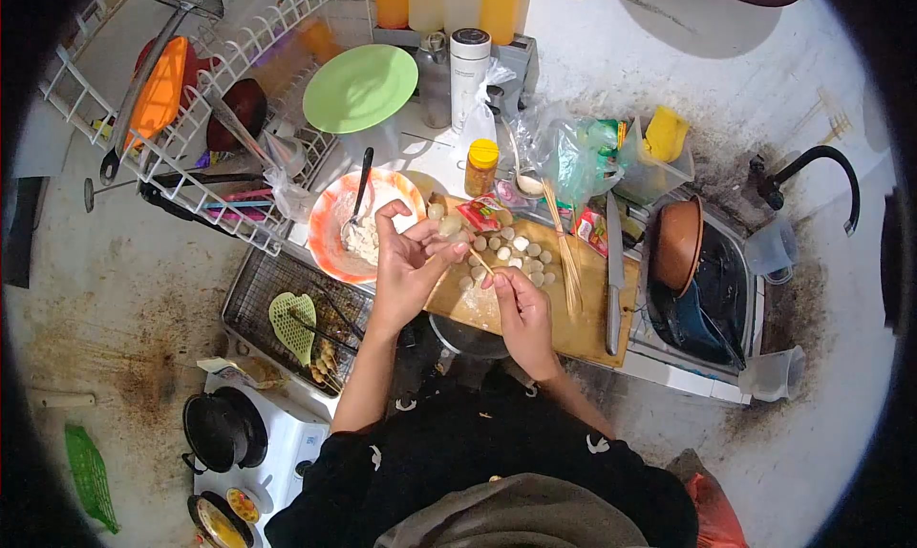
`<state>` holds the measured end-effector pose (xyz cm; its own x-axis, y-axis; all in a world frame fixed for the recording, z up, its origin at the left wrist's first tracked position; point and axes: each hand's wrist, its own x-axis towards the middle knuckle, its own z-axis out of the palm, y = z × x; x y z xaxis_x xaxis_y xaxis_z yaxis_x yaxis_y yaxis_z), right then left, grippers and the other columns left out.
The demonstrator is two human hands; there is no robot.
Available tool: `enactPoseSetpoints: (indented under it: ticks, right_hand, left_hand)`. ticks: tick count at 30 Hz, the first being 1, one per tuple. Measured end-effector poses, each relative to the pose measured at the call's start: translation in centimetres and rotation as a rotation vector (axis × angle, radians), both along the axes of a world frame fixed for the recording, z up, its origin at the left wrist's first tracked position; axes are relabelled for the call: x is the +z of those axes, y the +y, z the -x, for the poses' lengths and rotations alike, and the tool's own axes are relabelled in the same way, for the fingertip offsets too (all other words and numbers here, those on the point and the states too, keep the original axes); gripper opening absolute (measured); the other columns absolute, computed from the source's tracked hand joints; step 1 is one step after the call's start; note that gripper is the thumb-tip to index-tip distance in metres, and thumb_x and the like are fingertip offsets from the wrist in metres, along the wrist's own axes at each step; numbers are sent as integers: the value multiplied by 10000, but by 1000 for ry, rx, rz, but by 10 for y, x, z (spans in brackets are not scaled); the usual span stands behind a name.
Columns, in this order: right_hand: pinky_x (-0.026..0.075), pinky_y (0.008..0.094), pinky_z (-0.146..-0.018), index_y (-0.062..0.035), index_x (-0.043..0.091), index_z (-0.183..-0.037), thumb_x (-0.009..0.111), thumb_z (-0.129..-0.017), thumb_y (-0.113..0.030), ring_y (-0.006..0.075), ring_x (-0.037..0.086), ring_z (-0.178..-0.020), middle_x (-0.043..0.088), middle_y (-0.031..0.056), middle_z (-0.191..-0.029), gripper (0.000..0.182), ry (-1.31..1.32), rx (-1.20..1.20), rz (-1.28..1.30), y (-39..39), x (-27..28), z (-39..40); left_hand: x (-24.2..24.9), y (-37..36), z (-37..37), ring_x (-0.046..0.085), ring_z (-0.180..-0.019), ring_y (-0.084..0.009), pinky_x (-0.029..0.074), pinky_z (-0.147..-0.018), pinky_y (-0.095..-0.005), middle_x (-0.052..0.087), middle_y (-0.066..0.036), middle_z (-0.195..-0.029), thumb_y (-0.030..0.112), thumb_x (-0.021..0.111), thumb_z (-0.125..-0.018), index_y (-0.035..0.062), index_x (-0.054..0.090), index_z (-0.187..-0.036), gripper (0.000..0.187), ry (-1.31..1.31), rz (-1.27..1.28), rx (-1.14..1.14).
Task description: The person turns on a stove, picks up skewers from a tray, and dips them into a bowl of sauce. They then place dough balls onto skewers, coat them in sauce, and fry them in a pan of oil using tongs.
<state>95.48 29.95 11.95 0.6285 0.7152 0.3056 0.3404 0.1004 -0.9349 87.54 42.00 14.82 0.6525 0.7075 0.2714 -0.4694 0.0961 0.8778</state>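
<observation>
My left hand (pixel 413 252) pinches a pale round piece (pixel 451 227) between thumb and fingers, above the edge of the orange-and-white bowl. Closed round a thin wooden skewer (pixel 483 263), my right hand (pixel 521 314) is just to the right, with the skewer pointing up-left toward my left hand. Below and beyond lies a wooden cutting board (pixel 583 334) with several pale round pieces (pixel 521 244) on it. A bundle of skewers (pixel 565 252) and a large knife (pixel 614 281) rest on its right part. The bowl (pixel 325 225) holds a white mixture and a dark-handled spoon (pixel 364 180).
Right of the board is a sink (pixel 731 305) holding a brown pan (pixel 679 246), under a black faucet (pixel 829 154). Behind stand a yellow-lidded jar (pixel 481 166) and a green-lidded container (pixel 361 88). A wire tray (pixel 250 300) and stove (pixel 287 443) lie lower left.
</observation>
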Motion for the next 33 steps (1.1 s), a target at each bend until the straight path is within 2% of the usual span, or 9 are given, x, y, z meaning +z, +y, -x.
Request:
enactPoseSetpoints:
  ticks: [4, 6, 11, 15, 19, 21, 25, 27, 33]
  right_hand:
    - [335, 211, -455, -24, 540, -832, 435, -858, -108, 57, 411, -482, 528, 28, -627, 137, -8, 18, 67, -1, 0, 0]
    - [337, 212, -458, -25, 540, -838, 431, -860, -111, 58, 413, -483, 527, 29, -627, 141, -21, 0, -11, 1, -5, 1]
    - [316, 223, -440, -27, 540, -839, 430, -862, -123, 62, 385, -464, 491, 28, -579, 147, -11, 3, -2, -3, -14, 1]
    - [300, 233, -430, -29, 539, -836, 431, -864, -137, 73, 352, -445, 435, 35, -535, 155, 11, 41, 132, -8, -12, 5]
    - [288, 234, -423, -30, 538, -835, 431, -864, -139, 69, 334, -439, 407, 34, -516, 155, -20, 13, 56, -7, -13, 10]
    - [366, 207, -623, 12, 510, -804, 406, -878, -110, 62, 440, -668, 500, 21, -698, 177, 64, 73, 225, -10, -6, 12]
    - [363, 208, -623, 14, 507, -800, 406, -877, -110, 58, 437, -671, 498, 20, -696, 178, 99, 85, 204, -9, -10, 21]
    - [314, 220, -443, -17, 525, -832, 429, -863, -127, 49, 372, -478, 468, 27, -573, 149, -14, 50, 101, -6, -18, 24]
    - [329, 203, -486, -17, 522, -815, 414, -873, -140, 48, 392, -530, 475, 4, -614, 173, 94, 122, 16, -2, -22, 54]
  left_hand:
    - [-10, 1, 0, 561, -815, -155, 451, -703, -229, 491, -67, -833, -105, 581, -701, 109, 184, -1045, 568, 30, -6, 60]
    - [-12, 2, 0, 555, -806, -143, 447, -697, -225, 482, -55, -828, -102, 587, -699, 106, 198, -1047, 561, 29, -4, 74]
    - [-12, 9, 5, 547, -759, -110, 449, -672, -216, 522, -48, -853, -89, 604, -689, 79, 313, -1131, 556, 84, -47, -26]
    - [-15, 8, 9, 561, -760, -120, 462, -669, -224, 556, -60, -854, -96, 598, -687, 69, 314, -1159, 574, 74, 60, -13]
    - [-17, 7, 12, 575, -804, -149, 473, -703, -246, 575, -82, -847, -101, 593, -687, 55, 309, -1131, 550, 49, 42, 69]
    - [-18, 7, 16, 575, -828, -159, 473, -722, -255, 575, -87, -848, -102, 592, -688, 52, 308, -1123, 542, 56, 24, 78]
    - [-16, 4, 23, 576, -833, -167, 465, -745, -266, 580, -104, -851, -96, 591, -693, 50, 302, -1112, 530, 67, 51, 88]
    - [-20, 1, 28, 578, -837, -172, 457, -746, -258, 585, -111, -844, -84, 594, -699, 49, 304, -1114, 524, 60, 79, 76]
    - [-35, -5, 53, 575, -823, -151, 450, -746, -245, 593, -86, -823, -66, 605, -701, 41, 305, -1137, 541, 55, 160, 108]
